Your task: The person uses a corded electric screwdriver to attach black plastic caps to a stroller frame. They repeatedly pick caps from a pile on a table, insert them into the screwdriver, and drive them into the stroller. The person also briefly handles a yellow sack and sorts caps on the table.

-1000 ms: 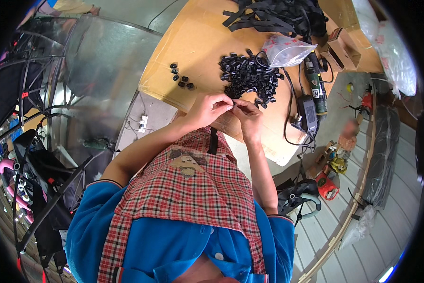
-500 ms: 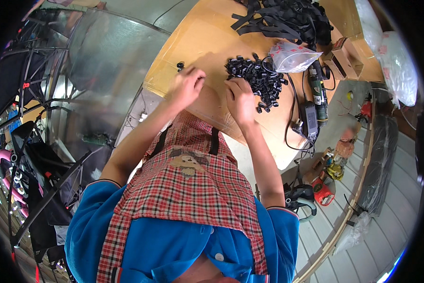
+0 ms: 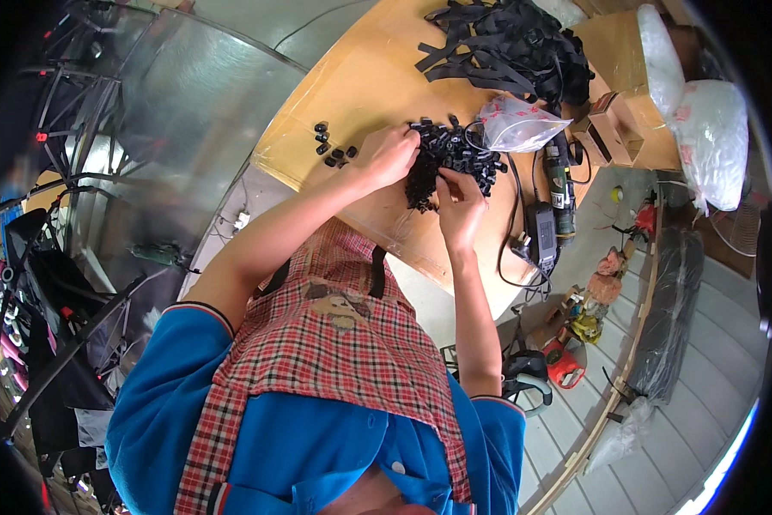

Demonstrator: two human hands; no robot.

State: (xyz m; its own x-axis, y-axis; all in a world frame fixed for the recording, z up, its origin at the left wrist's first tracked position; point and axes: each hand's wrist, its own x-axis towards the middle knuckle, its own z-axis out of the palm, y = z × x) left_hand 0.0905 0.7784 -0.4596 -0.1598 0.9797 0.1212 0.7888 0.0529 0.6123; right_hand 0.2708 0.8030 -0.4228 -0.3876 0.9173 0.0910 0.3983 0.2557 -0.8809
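1. Two hands at the pile of small black plastic parts (image 3: 455, 154) on the wooden table (image 3: 360, 77) — left hand (image 3: 392, 154) curled into the pile's left edge, fingers closed among the parts; the exact grip is hidden.
2. Right hand (image 3: 461, 206) pinches near the pile's lower edge — held piece too small to tell.
3. Parts look light, stiff, loose; best pinched singly by the sides.
4. Six or so stray parts (image 3: 333, 146) lie left; clear bag (image 3: 519, 124) right; black straps (image 3: 506, 39) beyond.
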